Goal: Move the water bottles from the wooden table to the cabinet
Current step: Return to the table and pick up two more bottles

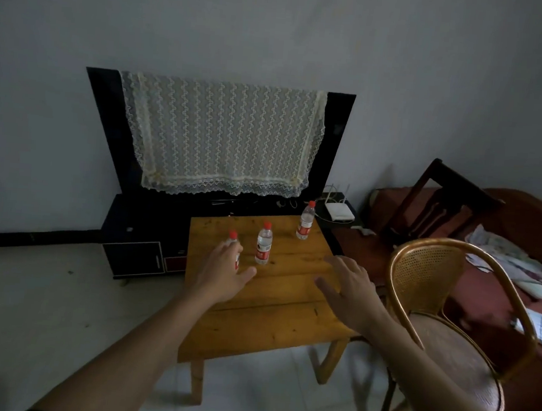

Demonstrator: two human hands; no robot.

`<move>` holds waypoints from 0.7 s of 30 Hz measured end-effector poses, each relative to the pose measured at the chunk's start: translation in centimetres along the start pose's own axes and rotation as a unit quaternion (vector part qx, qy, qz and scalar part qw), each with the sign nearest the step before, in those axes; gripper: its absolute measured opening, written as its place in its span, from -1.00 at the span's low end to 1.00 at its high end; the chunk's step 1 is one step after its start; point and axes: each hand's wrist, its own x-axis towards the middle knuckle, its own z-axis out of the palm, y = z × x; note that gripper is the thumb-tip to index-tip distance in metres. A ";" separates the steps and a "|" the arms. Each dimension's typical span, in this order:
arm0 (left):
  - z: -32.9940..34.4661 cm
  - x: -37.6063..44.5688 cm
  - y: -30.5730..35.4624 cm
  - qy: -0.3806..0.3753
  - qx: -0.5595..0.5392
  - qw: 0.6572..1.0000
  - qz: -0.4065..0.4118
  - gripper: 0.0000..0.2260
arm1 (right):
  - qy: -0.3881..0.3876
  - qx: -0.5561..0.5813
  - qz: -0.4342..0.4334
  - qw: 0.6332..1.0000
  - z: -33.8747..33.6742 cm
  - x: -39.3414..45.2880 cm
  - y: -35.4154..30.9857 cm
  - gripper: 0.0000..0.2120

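Three bottles upright on table (273,319): near (234,238), middle (263,245), far (305,221). Our left hand (222,273) open, reaching around near bottle, not clamped. Right hand (349,291) spread, empty, likely for middle one. Cabinet (138,227) just behind.

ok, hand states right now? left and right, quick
Left hand: open, reaching at the nearest water bottle, no grip closed on it yet.
Right hand: open, fingers spread above the wooden table, holding nothing.
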 end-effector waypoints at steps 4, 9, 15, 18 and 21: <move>1.2 3.5 -2.4 -0.025 0.005 1.000 -0.019 -0.45 | -0.031 -0.005 0.007 0.999 2.4 4.1 0.6 -0.40; 2.8 9.5 -4.2 -0.027 0.011 0.998 -0.052 -0.47 | -0.042 0.018 0.002 0.999 4.0 10.7 2.5 -0.42; 5.5 17.8 -4.7 -0.032 0.019 0.995 -0.095 -0.50 | -0.076 0.045 -0.015 0.996 6.6 21.7 5.9 -0.40; 6.0 20.2 -4.8 -0.027 0.017 0.991 -0.127 -0.49 | -0.099 0.044 -0.024 0.994 7.9 25.5 6.7 -0.40; 7.0 21.9 -5.4 -0.029 0.007 0.990 -0.139 -0.50 | -0.116 0.041 -0.020 0.992 9.3 28.2 7.6 -0.39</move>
